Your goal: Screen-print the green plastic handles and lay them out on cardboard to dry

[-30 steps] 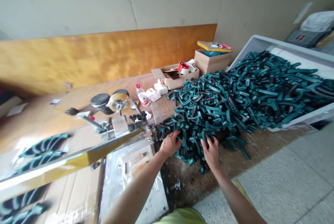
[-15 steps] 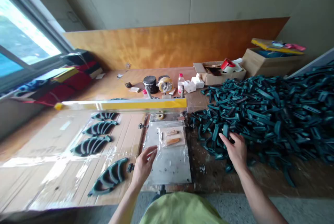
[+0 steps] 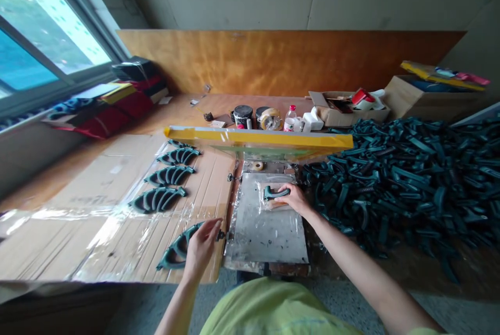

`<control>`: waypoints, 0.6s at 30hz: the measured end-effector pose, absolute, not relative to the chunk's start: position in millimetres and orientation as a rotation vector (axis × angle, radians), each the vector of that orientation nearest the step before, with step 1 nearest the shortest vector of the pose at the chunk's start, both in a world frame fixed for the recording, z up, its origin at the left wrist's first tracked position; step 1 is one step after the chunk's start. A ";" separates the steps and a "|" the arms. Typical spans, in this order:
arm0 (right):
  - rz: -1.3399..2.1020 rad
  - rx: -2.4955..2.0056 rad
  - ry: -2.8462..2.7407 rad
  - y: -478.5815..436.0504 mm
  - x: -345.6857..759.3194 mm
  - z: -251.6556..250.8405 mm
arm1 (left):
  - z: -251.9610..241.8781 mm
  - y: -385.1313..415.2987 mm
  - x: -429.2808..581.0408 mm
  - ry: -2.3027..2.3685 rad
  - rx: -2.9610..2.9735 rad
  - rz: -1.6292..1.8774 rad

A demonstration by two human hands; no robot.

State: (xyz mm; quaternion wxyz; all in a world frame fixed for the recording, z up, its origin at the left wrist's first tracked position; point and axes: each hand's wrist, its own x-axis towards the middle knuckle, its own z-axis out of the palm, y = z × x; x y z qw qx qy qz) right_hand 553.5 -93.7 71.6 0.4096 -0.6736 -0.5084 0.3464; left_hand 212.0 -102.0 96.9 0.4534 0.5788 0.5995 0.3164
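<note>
My right hand point(image 3: 296, 199) pinches a dark green curved plastic piece point(image 3: 276, 194) by its right end. It holds the piece over the clear plastic bag point(image 3: 265, 206) on the grey metal plate point(image 3: 267, 238). My left hand point(image 3: 201, 246) is beside the plate, over the right end of the nearest group of nested green pieces point(image 3: 172, 256). Its fingers are loosely bent and point right, and no piece shows at their tips. Farther back on the cardboard point(image 3: 105, 223) lie several similar fanned groups point(image 3: 156, 200).
A big heap of loose green pieces point(image 3: 410, 184) covers the right side of the bench. A yellow-taped bar point(image 3: 258, 138) runs across behind the plate. Beyond it stand black cans point(image 3: 242, 116), a tape roll point(image 3: 271, 120), a red-capped bottle point(image 3: 289, 119) and open cardboard boxes point(image 3: 347, 116).
My right hand has come left from the heap to above the plate, bringing one green piece. My left hand has shifted left from the plate to the nearest group. The view has also shifted.
</note>
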 end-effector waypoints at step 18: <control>0.365 -1.643 -2.273 -89.5 524.4 66.1 | 263.1 17.3 287.5 1.066 1.277 1.369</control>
